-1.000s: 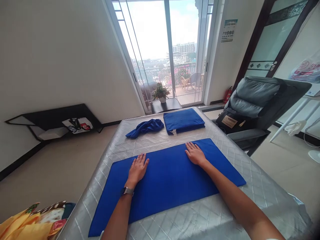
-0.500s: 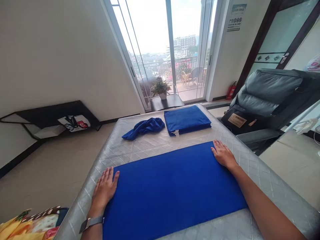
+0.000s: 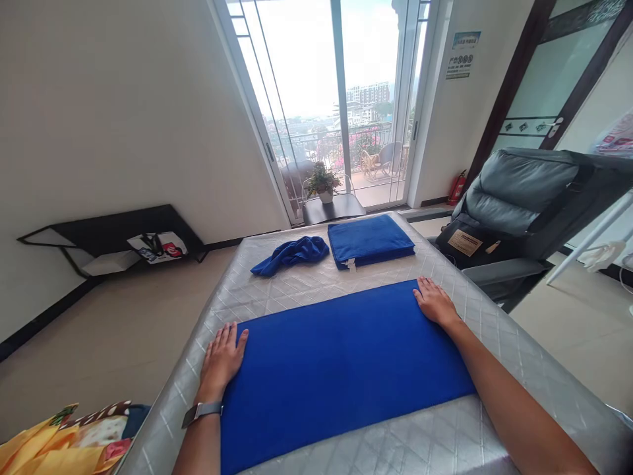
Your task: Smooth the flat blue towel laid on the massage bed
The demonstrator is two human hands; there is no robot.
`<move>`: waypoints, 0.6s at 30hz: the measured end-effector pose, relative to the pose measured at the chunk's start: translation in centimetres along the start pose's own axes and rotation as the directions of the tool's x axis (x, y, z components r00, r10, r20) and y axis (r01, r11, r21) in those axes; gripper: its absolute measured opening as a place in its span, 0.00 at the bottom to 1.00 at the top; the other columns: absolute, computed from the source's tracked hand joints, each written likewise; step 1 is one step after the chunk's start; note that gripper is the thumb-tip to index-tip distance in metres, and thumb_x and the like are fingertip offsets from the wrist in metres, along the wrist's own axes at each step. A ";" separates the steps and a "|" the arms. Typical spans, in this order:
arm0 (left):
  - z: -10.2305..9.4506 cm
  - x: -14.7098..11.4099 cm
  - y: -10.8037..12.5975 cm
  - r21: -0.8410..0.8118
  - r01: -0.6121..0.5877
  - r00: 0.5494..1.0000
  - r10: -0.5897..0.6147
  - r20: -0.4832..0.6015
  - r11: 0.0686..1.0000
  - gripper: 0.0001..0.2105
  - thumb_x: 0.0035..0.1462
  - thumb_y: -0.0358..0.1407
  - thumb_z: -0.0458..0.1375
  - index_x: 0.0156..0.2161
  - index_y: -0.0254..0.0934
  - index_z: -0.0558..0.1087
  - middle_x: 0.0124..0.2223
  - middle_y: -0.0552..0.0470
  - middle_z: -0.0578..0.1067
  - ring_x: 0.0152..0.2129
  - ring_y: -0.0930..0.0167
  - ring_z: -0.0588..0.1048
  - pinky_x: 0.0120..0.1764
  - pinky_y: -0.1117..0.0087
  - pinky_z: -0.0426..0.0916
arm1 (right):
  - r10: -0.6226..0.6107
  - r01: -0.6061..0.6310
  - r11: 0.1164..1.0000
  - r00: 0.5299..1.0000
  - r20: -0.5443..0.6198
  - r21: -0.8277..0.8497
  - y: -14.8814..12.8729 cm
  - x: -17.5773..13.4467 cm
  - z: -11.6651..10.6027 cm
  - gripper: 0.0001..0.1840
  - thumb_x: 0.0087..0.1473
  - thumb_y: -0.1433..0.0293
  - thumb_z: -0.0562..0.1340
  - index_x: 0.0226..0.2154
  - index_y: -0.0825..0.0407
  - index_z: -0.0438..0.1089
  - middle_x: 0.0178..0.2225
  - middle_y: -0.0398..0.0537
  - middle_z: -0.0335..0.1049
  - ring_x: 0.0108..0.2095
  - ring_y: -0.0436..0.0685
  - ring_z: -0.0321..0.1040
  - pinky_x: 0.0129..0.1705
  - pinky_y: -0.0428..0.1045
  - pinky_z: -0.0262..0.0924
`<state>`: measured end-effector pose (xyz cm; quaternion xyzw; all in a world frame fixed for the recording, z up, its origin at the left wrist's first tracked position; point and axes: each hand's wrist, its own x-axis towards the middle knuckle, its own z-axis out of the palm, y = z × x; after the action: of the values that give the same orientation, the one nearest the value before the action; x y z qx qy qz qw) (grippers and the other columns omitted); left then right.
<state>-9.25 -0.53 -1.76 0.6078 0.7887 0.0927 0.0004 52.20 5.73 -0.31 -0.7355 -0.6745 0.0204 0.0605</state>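
Observation:
A blue towel [image 3: 341,369] lies spread flat as a long rectangle on the silver quilted mattress [image 3: 410,439]. At its far left corner rests my left hand [image 3: 222,356], fingers out flat, partly on the cloth and partly on the mattress; a watch is on that wrist. My right hand [image 3: 435,302] lies flat over the far right corner, fingers stretched. Neither hand grips anything. Beyond the towel sit a crumpled blue cloth [image 3: 291,254] and, to its right, a neat stack of folded blue towels [image 3: 370,241] with a white tag on its near edge.
A grey armchair [image 3: 519,191] holding a dark bag [image 3: 465,243] stands right of the mattress. Behind the far end is a chair [image 3: 333,210] with a potted plant [image 3: 324,181]. A black rack [image 3: 123,231] is at the left wall; colourful fabric [image 3: 64,439] lies lower left.
The camera view has shifted slightly, so the scene sits a little differently in the picture. Both hands stay flat at the towel's far corners.

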 end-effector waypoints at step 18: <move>-1.6 -5.3 15.7 -0.045 -0.534 0.836 0.519 -0.178 0.844 0.27 0.71 0.48 0.41 0.66 0.37 0.64 0.66 0.44 0.66 0.65 0.64 0.62 0.66 0.56 0.56 | -0.439 0.450 0.887 0.892 -0.109 0.109 -10.4 -6.2 -2.9 0.31 0.69 0.62 0.42 0.67 0.55 0.58 0.68 0.52 0.54 0.69 0.59 0.47 0.70 0.58 0.41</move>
<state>6.95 -1.99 1.54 0.7912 0.5833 0.1737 -0.0597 41.67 0.23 3.46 -0.5562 -0.8191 0.0204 0.1393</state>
